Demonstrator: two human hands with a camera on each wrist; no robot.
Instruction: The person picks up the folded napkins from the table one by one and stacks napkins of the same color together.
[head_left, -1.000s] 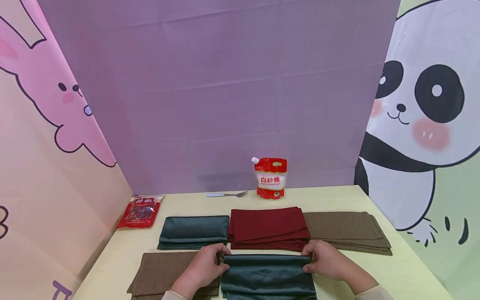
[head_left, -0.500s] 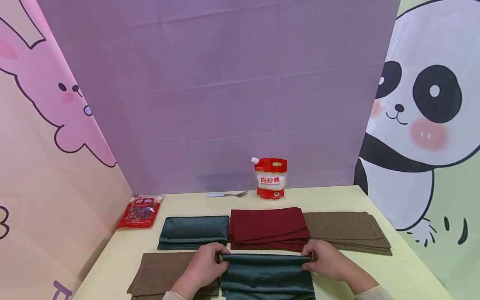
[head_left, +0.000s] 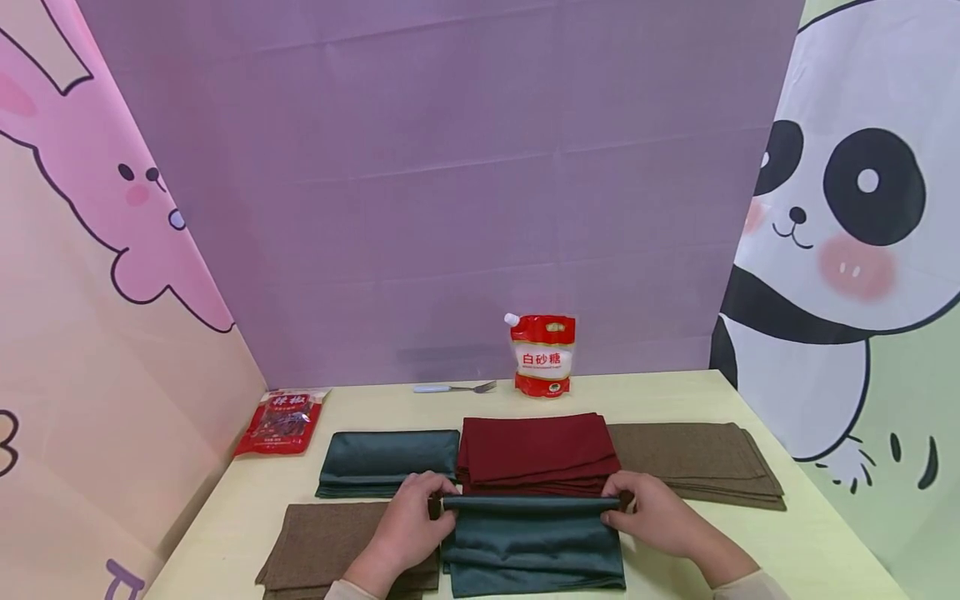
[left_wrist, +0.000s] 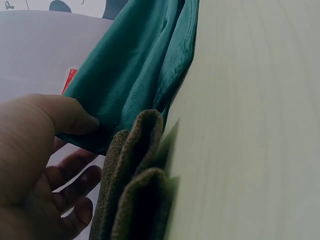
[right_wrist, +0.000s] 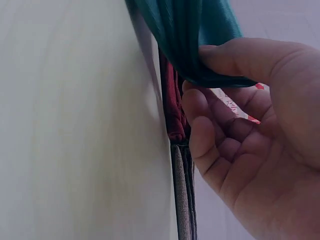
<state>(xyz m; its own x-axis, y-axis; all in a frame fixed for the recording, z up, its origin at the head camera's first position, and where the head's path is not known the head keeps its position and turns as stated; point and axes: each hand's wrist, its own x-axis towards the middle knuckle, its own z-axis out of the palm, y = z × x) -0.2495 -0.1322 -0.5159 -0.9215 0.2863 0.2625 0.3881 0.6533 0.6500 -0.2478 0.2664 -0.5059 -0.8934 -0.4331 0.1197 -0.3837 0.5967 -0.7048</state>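
Note:
A dark teal satin cloth (head_left: 536,546) lies at the near middle of the table, its far edge lifted. My left hand (head_left: 411,521) pinches that edge at its left corner; in the left wrist view the thumb (left_wrist: 75,117) presses on the teal fabric. At the right corner my right hand (head_left: 652,512) pinches the same edge, thumb on top and fingers beneath in the right wrist view. Beside the left hand lies a folded brown cloth (head_left: 330,542), partly covered by it. A stack of folded dark red cloth (head_left: 536,450) sits just beyond the lifted edge.
Another folded teal cloth (head_left: 390,458) lies at back left and a folded brown stack (head_left: 697,458) at back right. Farther back are a red chili packet (head_left: 283,423), a fork (head_left: 453,388) and a red-and-white sugar pouch (head_left: 543,357). A purple backdrop (head_left: 450,208) stands behind the table.
The far edge of the near teal cloth has risen slightly, both hands moving up with it. The cloth's near edge has come into view. The other cloths and packets have stayed put.

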